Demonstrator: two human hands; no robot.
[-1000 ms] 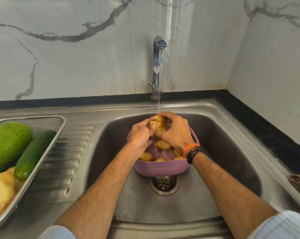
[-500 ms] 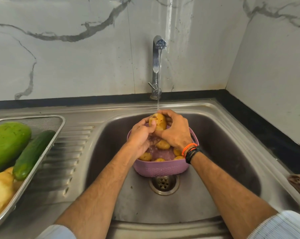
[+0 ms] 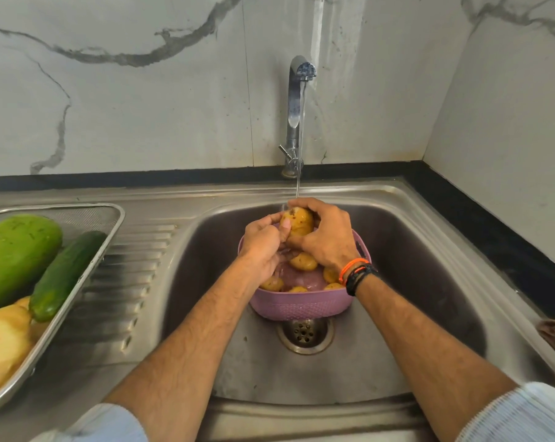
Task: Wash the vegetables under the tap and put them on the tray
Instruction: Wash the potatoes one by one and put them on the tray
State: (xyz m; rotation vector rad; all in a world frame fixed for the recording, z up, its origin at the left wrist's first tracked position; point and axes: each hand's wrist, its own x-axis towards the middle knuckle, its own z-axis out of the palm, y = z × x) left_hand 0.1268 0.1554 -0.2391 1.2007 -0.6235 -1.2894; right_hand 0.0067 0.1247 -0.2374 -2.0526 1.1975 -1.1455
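- While the water from the tap (image 3: 298,100) runs onto it, I hold one potato (image 3: 297,225) in both hands, above the pink basket (image 3: 301,306) that sits in the sink (image 3: 429,250).
- My right hand (image 3: 329,239) curls over the potato's far and right side, fingers wrapped around it; my left hand (image 3: 263,247) grips it from the left, thumb pressed on its near face.
- It looks firm and fairly heavy for its size, so I judge it can take a hard rub without bruising.
- Wet skin will be slick, and the rounded shape gives no edge to catch; I would keep my fingers round its middle, not its ends.
- Dark soil shows near its top, so I reckon the scrubbing isn't finished.
- Several more potatoes (image 3: 303,261) lie in the basket below my hands, waiting.
- Well apart to my left, the tray (image 3: 110,231) on the worktop holds a cucumber (image 3: 67,275), a large green vegetable (image 3: 18,250) and pale yellow pieces (image 3: 2,346).
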